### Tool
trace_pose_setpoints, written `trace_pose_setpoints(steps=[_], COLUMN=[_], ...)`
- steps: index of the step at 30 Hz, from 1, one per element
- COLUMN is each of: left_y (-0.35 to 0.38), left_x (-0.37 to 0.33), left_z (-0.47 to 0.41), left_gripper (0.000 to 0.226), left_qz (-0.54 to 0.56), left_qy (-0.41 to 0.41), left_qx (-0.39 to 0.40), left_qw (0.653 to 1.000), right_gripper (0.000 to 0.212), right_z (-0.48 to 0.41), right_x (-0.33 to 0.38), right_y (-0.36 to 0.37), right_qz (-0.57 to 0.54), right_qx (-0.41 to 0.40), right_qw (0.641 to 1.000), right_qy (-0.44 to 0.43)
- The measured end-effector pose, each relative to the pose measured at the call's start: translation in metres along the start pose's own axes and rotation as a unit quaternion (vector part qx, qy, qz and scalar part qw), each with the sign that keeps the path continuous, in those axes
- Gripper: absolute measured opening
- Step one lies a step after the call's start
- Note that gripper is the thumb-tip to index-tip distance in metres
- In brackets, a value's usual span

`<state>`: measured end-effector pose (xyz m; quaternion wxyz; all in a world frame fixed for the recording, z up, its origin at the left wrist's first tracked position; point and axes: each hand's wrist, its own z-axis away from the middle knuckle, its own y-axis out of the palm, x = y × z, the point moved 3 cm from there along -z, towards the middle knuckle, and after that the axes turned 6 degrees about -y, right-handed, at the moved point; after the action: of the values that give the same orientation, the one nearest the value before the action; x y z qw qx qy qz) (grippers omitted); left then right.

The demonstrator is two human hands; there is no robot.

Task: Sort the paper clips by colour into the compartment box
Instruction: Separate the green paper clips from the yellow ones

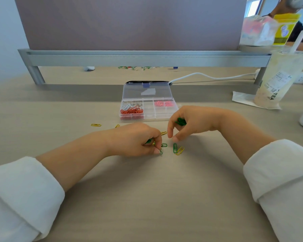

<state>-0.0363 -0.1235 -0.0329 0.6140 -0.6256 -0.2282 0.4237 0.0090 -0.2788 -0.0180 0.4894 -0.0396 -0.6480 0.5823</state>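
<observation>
Green clips gripped in right hand, left hand pinching green clip on desk, box rim beyond

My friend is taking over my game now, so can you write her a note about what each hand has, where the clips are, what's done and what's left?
Left hand holds green clips and pinches another on the desk. Right hand holds a green bunch, fingers above a loose green clip.
Box is open.
Done: white clips, red clips and pink clips in compartments.
To do: green ones and yellow clips; none in the box.
</observation>
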Motion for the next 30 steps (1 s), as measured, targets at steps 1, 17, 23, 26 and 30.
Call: trace_pose_setpoints(steps=[1,17,23,26,30], left_y=[0.0,-0.008,-0.009,-0.01,-0.006], left_x=[0.0,0.015,0.02,0.026,0.034], left_z=[0.001,-0.002,-0.003,-0.005,-0.007], left_gripper=[0.014,0.012,0.006,0.019,0.02], left_qz=[-0.009,0.049,0.038,0.046,0.052], left_qy=[-0.001,-0.083,-0.079,-0.093,-0.096], left_qx=[0.006,-0.137,-0.183,-0.196,-0.17], left_qw=[1.0,0.986,0.979,0.975,0.979], right_gripper=[0.013,0.005,0.009,0.011,0.008], right_z=[0.001,-0.005,-0.003,-0.004,-0.005], right_x=[0.002,0.013,0.012,0.014,0.012], right_y=[0.001,0.011,0.012,0.01,0.012], right_qz=[0.002,0.134,0.143,0.134,0.022], right_qx=[0.025,0.026,0.035,0.017,-0.011], right_qw=[1.0,0.99,0.988,0.99,0.998], right_qy=[-0.001,0.022,0.045,0.043,0.059])
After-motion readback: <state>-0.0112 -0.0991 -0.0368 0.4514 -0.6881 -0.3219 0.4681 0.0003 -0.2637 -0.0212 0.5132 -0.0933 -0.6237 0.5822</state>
